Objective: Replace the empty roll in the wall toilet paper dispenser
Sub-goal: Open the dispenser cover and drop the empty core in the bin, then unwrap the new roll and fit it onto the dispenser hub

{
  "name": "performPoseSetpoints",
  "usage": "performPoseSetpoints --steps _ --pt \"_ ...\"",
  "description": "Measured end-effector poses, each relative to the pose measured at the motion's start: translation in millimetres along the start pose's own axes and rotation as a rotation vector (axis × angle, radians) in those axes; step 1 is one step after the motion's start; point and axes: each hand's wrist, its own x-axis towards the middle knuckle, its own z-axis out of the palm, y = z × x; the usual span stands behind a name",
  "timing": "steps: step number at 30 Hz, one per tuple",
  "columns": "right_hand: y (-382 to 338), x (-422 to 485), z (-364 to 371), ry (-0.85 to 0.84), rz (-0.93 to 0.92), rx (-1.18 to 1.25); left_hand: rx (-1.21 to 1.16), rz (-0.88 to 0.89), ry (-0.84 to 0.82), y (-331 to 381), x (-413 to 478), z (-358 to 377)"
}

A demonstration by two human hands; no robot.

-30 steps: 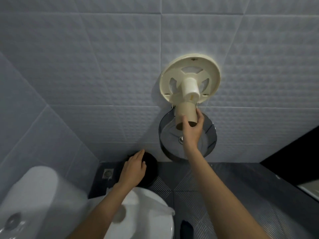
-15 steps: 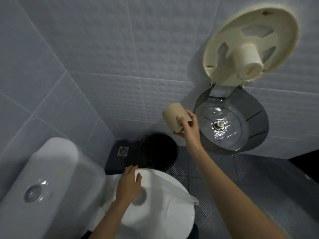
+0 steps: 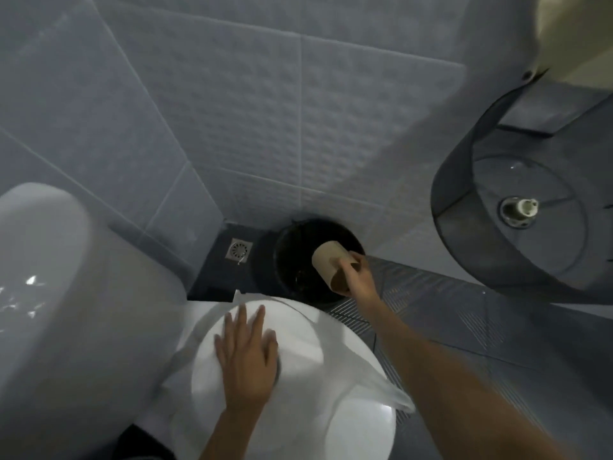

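Note:
My right hand (image 3: 360,277) grips the empty brown cardboard core (image 3: 330,263) and holds it over the open black bin (image 3: 295,247) on the floor by the wall. My left hand (image 3: 247,356) lies flat, fingers spread, on a large new white paper roll (image 3: 298,346) that rests on the closed toilet lid, with a loose paper tail beside it. The dispenser's smoky dark cover (image 3: 471,194) hangs open at the right, its lock hub (image 3: 519,209) showing. The cream back plate (image 3: 577,34) is only partly in view at the top right corner.
A white toilet cistern (image 3: 66,293) fills the left side. A metal floor drain (image 3: 239,250) sits in the dark floor corner beside the bin. Grey textured wall tiles rise behind. Ribbed dark floor tiles stretch to the right under the hanging cover.
My right hand pulled the core off the dispenser spindle and carried it down and left over the bin. My left hand dropped onto the new roll. The view tilted down and left.

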Motion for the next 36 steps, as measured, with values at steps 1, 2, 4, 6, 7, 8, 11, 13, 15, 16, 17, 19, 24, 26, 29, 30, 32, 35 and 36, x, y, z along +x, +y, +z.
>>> performPoseSetpoints --steps 1,2,4,6,7,8,11,13,15,16,17,19,24,26,29,30,32,35,36 --pt "10 9 2 0.002 0.001 -0.043 0.004 -0.002 0.003 0 1 8" --pt "20 18 4 0.008 0.007 -0.078 0.011 -0.007 0.016 0 2 14" --pt "37 33 6 0.008 0.026 -0.124 0.05 -0.007 0.063 2 3 22" --pt "48 42 7 -0.014 0.042 -0.129 0.096 0.021 0.122 3 1 27" --pt "53 48 9 -0.022 0.063 -0.132 0.113 0.043 0.157 2 1 31" --pt "57 56 11 -0.024 0.087 -0.119 0.125 0.056 0.191 2 1 33" --pt "62 69 17 0.012 0.16 -0.036 0.145 0.069 0.246 0 1 37" --pt "67 76 21 0.042 0.189 -0.01 0.16 0.07 0.259 -1 1 39" --pt "70 75 21 0.052 0.19 0.022 0.15 0.08 0.281 -1 2 39" --pt "71 76 21 0.054 0.183 0.036 0.141 0.091 0.297 -1 3 40" --pt "73 72 21 0.057 0.178 0.039 0.136 0.094 0.303 -2 2 40" --pt "73 60 19 0.06 0.162 0.055 0.13 0.075 0.283 -1 1 38" --pt "56 0 3 0.036 0.067 0.132 0.133 -0.004 0.145 2 6 32" --pt "48 -30 -8 0.039 0.014 0.127 0.122 -0.009 0.099 2 7 29" --pt "42 -76 -27 0.07 -0.086 0.09 0.119 0.011 0.019 0 5 22" --pt "40 -90 -33 0.078 -0.114 0.071 0.124 0.025 -0.011 -2 6 17" --pt "41 -119 -46 0.101 -0.141 0.01 0.138 0.058 -0.06 -3 7 5" --pt "50 -158 -65 0.119 -0.168 -0.083 0.152 0.056 -0.105 -9 5 -13" --pt "57 -168 -69 0.118 -0.163 -0.108 0.145 0.035 -0.113 -12 5 -17"
